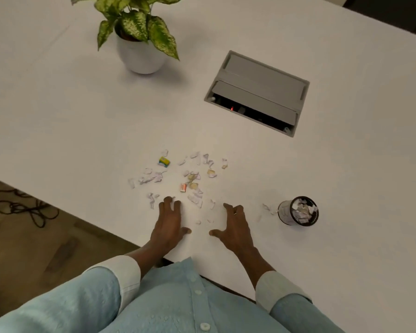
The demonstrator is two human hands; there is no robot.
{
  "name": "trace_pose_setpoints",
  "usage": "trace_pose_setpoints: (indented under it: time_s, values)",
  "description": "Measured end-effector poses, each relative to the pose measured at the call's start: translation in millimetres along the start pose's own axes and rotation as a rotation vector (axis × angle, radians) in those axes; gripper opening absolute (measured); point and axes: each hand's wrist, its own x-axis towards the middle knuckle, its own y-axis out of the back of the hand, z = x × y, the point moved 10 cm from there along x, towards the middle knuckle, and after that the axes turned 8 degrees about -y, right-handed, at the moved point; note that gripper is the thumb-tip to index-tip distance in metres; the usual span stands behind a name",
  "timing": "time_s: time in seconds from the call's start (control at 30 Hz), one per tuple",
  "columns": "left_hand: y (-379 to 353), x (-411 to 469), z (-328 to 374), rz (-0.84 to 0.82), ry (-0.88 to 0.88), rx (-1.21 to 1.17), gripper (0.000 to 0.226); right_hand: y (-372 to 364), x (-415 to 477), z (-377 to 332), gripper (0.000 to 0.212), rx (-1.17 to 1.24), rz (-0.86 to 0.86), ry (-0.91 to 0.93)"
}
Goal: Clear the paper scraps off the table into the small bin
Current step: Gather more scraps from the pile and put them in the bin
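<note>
Gathering step: left hand (169, 224) and right hand (234, 225) flat on counter (346, 164), fingers spread, empty, flanking scraps (190, 181); next, rake together, carry to bin (298, 211).

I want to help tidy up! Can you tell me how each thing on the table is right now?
small bin: upright, nearly full of scraps.
paper scraps: most lie scattered on the table.
left hand: open, flat, holds nothing.
right hand: open, holds nothing.
cable box: lid partly open, red light inside.
potted plant: upright.
</note>
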Motion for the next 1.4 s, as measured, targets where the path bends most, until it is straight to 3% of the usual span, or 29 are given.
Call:
trace_pose_setpoints:
  time_s: [0.13, 0.3, 0.4, 0.5, 0.67, 0.8, 1.2, 1.4]
  values:
    - [-4.4, 14.1, 12.5, -0.038, -0.054, 0.014, 0.099, -6.8, 11.0, -21.5, 0.122, -0.016, -0.021, 0.022]
    - [-9.0, 34.2, 28.1, -0.142, -0.222, 0.043, 0.101, -17.3, 18.3, -45.7, 0.117, -0.077, -0.024, 0.041]
    - [-10.6, 42.6, 40.1, -0.191, -0.348, 0.094, 0.095, -20.5, 18.5, -55.0, 0.1, -0.097, 0.013, 0.05]
    - [-7.9, 49.5, 47.0, -0.201, -0.399, 0.159, 0.084, -21.7, 17.6, -60.3, 0.071, -0.119, 0.052, 0.046]
    - [3.6, 54.8, 50.1, -0.14, -0.398, 0.236, 0.037, -19.2, 18.8, -59.9, 0.03, -0.078, 0.072, 0.035]
    - [0.5, 53.7, 54.0, -0.123, -0.435, 0.248, 0.033, -17.3, 22.3, -54.1, 0.014, -0.066, 0.07, 0.024]
    - [2.8, 61.1, 64.6, -0.052, -0.305, -0.036, 0.014, 1.8, 16.8, 4.9, 0.011, 0.198, 0.018, -0.27]
    - [5.2, 58.5, 129.1, 0.007, -0.305, -0.251, 0.011, 43.3, -13.8, 57.5, 0.014, 0.459, 0.179, -0.38]
